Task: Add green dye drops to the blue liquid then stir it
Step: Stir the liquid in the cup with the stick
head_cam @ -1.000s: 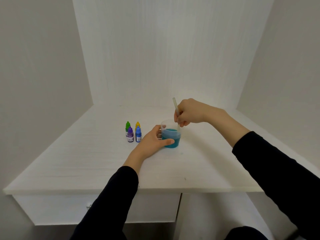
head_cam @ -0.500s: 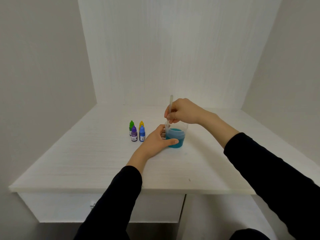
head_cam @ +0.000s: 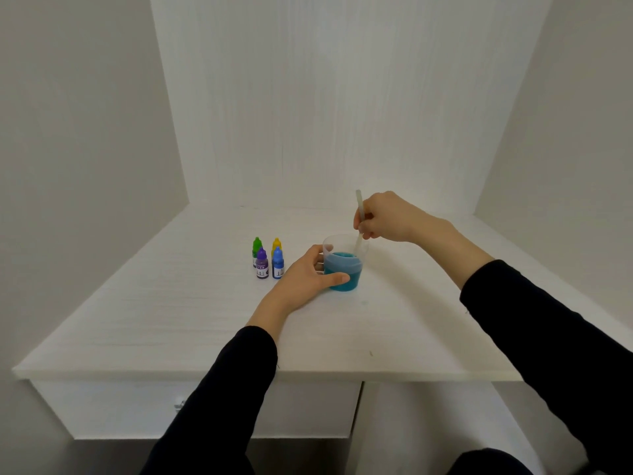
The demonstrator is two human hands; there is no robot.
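A clear plastic cup (head_cam: 346, 269) holding blue-green liquid stands on the white desk (head_cam: 171, 310). My left hand (head_cam: 305, 272) grips the cup from its left side, thumb across the front. My right hand (head_cam: 387, 217) pinches a pale stir stick (head_cam: 358, 221) above the cup's right rim; the stick's lower end dips into the liquid. The green dye bottle (head_cam: 257, 248) stands capped at the back left of a group of small bottles, left of the cup.
Beside the green bottle stand a yellow bottle (head_cam: 276, 245), a purple bottle (head_cam: 262, 264) and a blue bottle (head_cam: 277, 264). White walls close the desk on the left, back and right. A drawer front (head_cam: 102, 406) sits under the desk edge.
My right hand swung the stick across the cup, from the right side to the left rim and back to the right. My left hand kept its grip on the cup.
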